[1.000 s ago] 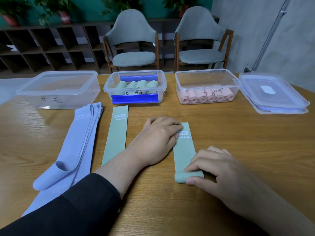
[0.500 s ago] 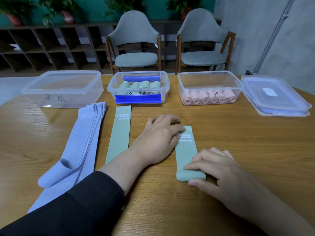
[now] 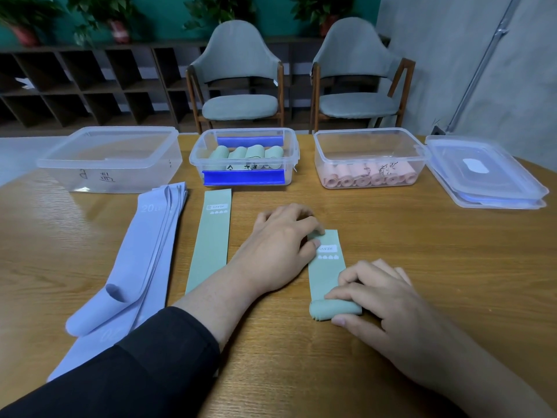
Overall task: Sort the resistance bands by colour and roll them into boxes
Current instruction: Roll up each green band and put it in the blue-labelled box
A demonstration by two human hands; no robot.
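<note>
The green band [image 3: 327,267] lies flat on the table [image 3: 422,251], in front of the person, a bit to the right of the middle. Its long way runs away from the person, toward the boxes. The near end is curled into a small roll [image 3: 333,310]. The flat part w/ the white label is the far end.

The right hand [image 3: 388,300] is nearest the roll. Its fingers curl over the top of the roll and its thumb sits at the near side, so it pinches the roll. The left hand [image 3: 280,248] lies beside the far end, w/ fingertips pressing the band's left edge by the label to keep it flat.

So the roll has to go fwd, away from the person, up the band toward the left hand. I think that hand must lift off before the roll gets there.

Just left lies another flat green band [image 3: 211,236], then a pile of purple bands [image 3: 141,257]. The green box [image 3: 244,159] w/ rolled green ones is straight ahead, well apart. The pink box [image 3: 369,158] is to its right, the clear box [image 3: 111,159] to its left.
</note>
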